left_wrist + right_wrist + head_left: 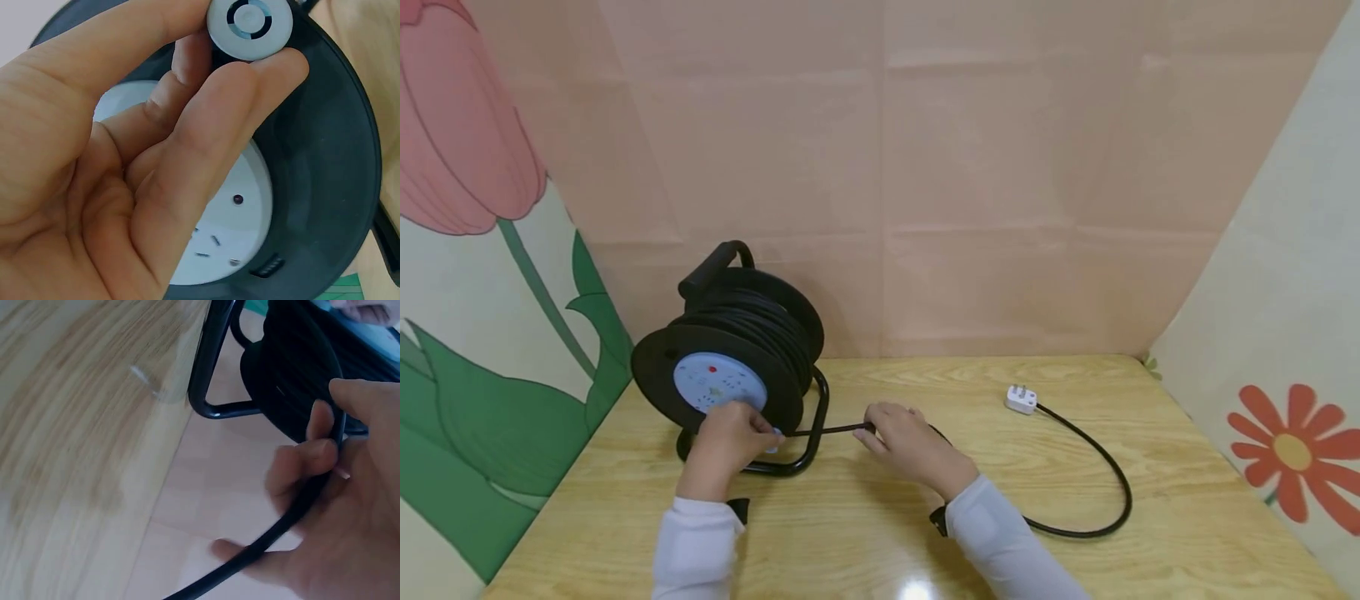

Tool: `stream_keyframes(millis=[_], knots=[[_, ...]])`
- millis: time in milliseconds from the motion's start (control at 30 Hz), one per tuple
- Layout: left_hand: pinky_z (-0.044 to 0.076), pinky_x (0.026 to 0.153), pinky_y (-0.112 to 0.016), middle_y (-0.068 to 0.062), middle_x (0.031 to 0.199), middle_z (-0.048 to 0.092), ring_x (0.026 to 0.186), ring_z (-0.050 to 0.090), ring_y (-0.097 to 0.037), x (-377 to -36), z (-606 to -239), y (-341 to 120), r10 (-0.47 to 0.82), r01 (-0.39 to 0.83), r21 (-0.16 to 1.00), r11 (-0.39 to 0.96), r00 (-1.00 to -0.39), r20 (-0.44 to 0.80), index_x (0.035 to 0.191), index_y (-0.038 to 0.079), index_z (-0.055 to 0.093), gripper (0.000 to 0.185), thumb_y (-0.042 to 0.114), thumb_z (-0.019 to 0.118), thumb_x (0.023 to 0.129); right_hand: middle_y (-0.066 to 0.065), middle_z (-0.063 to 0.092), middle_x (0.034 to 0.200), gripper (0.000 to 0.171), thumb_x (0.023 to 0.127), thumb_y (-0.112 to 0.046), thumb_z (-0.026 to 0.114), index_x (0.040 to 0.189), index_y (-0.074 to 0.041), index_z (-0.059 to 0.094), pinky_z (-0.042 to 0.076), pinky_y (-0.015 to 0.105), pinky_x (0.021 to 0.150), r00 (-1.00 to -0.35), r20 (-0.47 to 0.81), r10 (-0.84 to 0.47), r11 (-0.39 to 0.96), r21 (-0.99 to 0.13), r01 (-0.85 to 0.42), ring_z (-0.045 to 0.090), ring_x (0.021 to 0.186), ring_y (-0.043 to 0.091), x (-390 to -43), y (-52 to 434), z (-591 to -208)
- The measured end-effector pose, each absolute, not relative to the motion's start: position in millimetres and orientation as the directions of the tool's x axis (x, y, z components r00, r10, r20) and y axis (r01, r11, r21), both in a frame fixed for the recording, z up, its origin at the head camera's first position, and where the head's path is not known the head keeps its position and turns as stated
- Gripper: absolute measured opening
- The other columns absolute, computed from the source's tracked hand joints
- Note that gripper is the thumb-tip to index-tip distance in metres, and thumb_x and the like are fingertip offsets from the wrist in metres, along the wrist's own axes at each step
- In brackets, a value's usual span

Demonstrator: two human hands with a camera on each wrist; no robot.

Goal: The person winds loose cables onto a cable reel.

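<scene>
A black cable reel (696, 337) stands on its tubular frame at the left of the table, tilted, with black cable wound round its drum. Its pale blue face (715, 375) carries socket holes and a red button. My left hand (730, 437) pinches the round grey winding knob (250, 25) near the disc's edge between thumb and fingers. To the right of the reel, my right hand (917, 446) holds the loose cable (842, 428) between thumb and fingertips. In the right wrist view the cable (269, 537) runs across the fingers towards the drum.
A white three-pin plug (1021, 399) lies at the right, pins up. From it the cable's tail (1123, 479) curves over the wooden table (880, 533) back under the right forearm. A pink paper backdrop (970, 183) rises behind, with flower-printed walls at both sides.
</scene>
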State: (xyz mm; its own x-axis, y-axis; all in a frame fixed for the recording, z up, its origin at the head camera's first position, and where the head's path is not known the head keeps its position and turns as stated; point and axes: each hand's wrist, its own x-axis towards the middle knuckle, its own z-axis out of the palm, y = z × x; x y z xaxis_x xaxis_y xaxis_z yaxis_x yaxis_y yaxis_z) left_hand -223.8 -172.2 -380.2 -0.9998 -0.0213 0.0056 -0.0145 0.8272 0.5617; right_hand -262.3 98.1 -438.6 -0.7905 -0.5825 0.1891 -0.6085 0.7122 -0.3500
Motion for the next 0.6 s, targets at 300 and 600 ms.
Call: stream_keyframes(millis=[300, 600], knots=[[0.048, 0.058, -0.033, 0.001, 0.075, 0.067, 0.069, 0.058, -0.018, -228, -386, -192, -0.003, -0.028, 0.579, 0.815, -0.999, -0.045, 0.073, 0.01, 0.075, 0.021, 0.026, 0.087, 0.078, -0.003, 0.046, 0.075, 0.029, 0.11, -0.035, 0.039, 0.093, -0.014, 0.05, 0.042, 0.03, 0.061, -0.808, -0.017, -0.589, 0.701, -0.509, -0.5, 0.043, 0.067, 0.01, -263, 131, -462], [0.058, 0.071, -0.038, 0.0, 0.072, 0.071, 0.073, 0.071, -0.022, -232, -401, -213, 0.008, -0.11, 0.706, 0.7, -0.987, -0.161, 0.078, 0.007, 0.076, 0.03, 0.036, 0.084, 0.082, -0.002, 0.066, 0.098, 0.046, 0.109, -0.047, 0.033, 0.111, -0.011, 0.063, 0.052, 0.045, 0.089, -0.803, -0.179, -0.569, 0.737, -0.545, -0.4, 0.064, 0.098, 0.02, -252, 148, -458]])
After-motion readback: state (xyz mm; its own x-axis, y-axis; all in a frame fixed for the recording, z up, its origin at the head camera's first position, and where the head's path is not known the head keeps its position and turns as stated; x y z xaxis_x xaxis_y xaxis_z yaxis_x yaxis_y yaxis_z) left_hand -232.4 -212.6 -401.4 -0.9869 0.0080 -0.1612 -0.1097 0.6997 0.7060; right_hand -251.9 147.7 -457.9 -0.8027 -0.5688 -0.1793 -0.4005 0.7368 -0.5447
